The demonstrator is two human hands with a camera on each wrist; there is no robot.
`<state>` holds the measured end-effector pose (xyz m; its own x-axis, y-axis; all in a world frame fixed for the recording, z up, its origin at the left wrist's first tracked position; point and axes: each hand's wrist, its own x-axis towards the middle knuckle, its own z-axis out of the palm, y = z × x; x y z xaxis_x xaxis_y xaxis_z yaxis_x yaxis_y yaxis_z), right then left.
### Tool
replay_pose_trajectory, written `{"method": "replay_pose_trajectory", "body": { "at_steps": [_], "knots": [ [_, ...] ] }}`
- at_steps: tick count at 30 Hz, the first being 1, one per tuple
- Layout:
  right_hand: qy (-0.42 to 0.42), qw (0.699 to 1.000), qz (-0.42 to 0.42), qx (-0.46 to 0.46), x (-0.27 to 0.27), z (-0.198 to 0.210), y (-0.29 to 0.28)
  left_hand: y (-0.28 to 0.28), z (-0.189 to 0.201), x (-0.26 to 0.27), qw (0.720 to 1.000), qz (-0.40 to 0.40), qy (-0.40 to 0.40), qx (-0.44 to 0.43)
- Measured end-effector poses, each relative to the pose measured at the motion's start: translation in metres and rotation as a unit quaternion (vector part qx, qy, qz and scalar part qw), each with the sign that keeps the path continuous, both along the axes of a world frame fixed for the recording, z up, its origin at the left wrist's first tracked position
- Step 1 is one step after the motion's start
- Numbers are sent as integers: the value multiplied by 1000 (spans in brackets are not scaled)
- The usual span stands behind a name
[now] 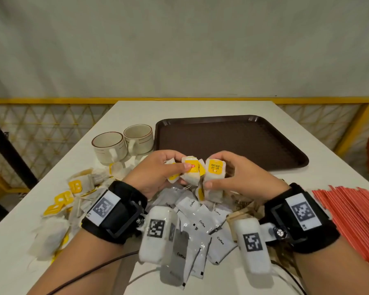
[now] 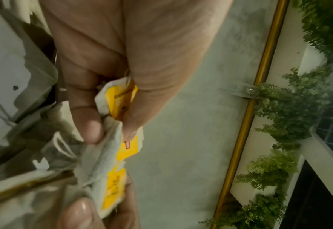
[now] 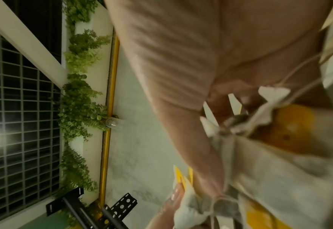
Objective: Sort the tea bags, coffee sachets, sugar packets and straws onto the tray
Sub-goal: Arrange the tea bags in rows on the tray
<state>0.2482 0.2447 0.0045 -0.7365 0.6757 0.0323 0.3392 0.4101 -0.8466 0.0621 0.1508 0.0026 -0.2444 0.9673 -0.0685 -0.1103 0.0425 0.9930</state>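
Observation:
Both hands are raised over the table centre, each gripping white tea bags with yellow tags. My left hand (image 1: 164, 171) pinches a small stack of tea bags (image 1: 191, 170) between thumb and fingers; the left wrist view shows those tea bags (image 2: 120, 100) up close. My right hand (image 1: 232, 177) holds a tea bag marked RELAX (image 1: 215, 173); the same tea bags (image 3: 269, 155) fill the right wrist view. Just beyond the hands the brown tray (image 1: 228, 141) holds nothing. More tea bags (image 1: 73, 194) lie at left, coffee sachets (image 1: 200, 222) in the middle, brown sugar packets (image 1: 243, 207) beside them, and orange straws (image 1: 354, 218) at right.
Two cream cups (image 1: 124, 143) stand left of the tray. A yellow railing (image 1: 51, 101) runs behind the table's far edge. A dark cable (image 1: 90, 271) trails across the near edge. Bare tabletop (image 1: 349, 167) shows right of the tray.

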Motion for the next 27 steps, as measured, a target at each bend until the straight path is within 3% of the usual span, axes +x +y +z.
{"method": "replay_pose_trajectory", "body": {
  "at_steps": [6, 13, 16, 27],
  "knots": [
    [20, 998, -44, 35, 3, -6, 3, 0, -2, -5, 999, 21, 25, 3],
    [-8, 995, -15, 96, -5, 15, 3, 1, 1, -6, 998, 53, -28, 25],
    [-18, 995, 34, 92, -10, 20, 0, 1, 2, -3, 998, 60, -20, 23],
    [173, 985, 22, 10, -9, -3, -8, -10, 0, 4, 999, -14, -18, 28]
  ]
}}
